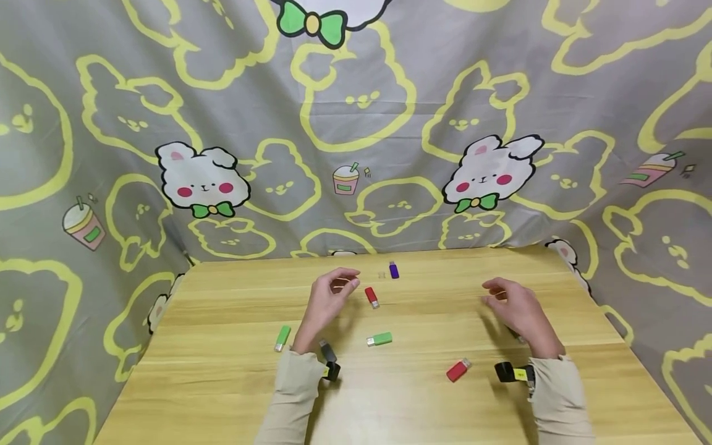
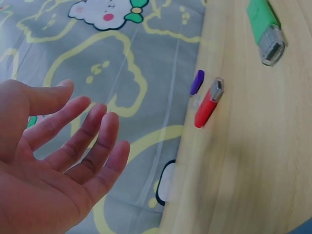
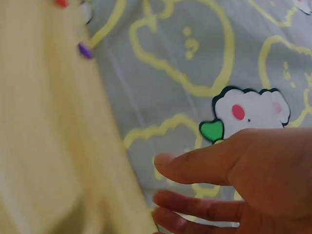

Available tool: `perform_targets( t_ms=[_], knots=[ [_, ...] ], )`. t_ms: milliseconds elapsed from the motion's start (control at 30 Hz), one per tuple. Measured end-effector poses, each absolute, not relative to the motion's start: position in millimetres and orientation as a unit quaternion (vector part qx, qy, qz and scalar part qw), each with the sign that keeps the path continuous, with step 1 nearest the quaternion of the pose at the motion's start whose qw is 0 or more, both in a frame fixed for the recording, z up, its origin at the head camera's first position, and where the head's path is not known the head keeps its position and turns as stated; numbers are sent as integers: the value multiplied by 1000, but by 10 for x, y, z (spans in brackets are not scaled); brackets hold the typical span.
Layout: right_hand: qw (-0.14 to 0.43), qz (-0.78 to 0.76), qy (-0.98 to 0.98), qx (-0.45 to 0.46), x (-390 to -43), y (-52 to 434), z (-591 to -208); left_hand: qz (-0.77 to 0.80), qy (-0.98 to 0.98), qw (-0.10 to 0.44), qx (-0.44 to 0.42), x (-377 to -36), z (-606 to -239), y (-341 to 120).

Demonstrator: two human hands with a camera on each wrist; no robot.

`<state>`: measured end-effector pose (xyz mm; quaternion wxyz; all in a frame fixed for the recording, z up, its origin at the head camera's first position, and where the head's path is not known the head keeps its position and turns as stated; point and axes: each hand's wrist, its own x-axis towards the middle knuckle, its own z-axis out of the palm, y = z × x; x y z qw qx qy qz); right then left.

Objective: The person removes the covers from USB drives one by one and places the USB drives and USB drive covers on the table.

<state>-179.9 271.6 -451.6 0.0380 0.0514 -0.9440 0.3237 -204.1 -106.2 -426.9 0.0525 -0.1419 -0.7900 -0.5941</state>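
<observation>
My left hand (image 1: 328,303) hovers over the table with its fingers loosely bent and nothing in them. Just right of its fingertips lies a red USB flash drive (image 1: 371,297). A green USB flash drive (image 1: 381,339) is nearer the front, and a dark grey one (image 1: 327,351) lies beside my left wrist. Left of that wrist is another green USB flash drive (image 1: 282,338). My right hand (image 1: 514,309) is also raised, fingers relaxed and holding nothing. A dark object (image 1: 517,335) is mostly hidden beneath it. A second red USB flash drive (image 1: 458,369) lies to its front left.
Toward the back of the wooden table (image 1: 222,371) lies a purple USB flash drive (image 1: 394,270) beside a small clear piece (image 1: 381,275). A patterned grey curtain (image 1: 400,210) hangs behind the back edge and along both sides. Both wrists wear black cameras.
</observation>
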Motion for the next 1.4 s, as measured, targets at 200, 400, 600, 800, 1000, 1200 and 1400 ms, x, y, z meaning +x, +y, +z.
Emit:
perform_targets(
  t_ms=[200,400,600,800,1000,1200,1400],
  knots=[
    [9,276,-961,33,-1696,2958,-4608,-596,-790,45,-138,-2036,-4226,-1077],
    [-48,257,-965,7,-1616,3066,-4662,-592,-792,48,-143,-2083,-4332,-1102],
    [-71,254,-965,-5,-1591,3058,-4743,-577,-803,38,-146,-2246,-4592,-1167],
    [-67,258,-964,-10,-1600,3065,-4755,-583,-798,46,-146,-2259,-4601,-1179],
    [-57,269,-961,-14,-1583,3103,-4782,-576,-803,45,-146,-2241,-4612,-1176],
    [-19,276,-961,-17,-1551,3089,-4736,-571,-806,42,-146,-2224,-4607,-1151],
    [17,280,-960,19,-1594,2984,-4569,-574,-806,44,-137,-2228,-4620,-1128]
  ],
)
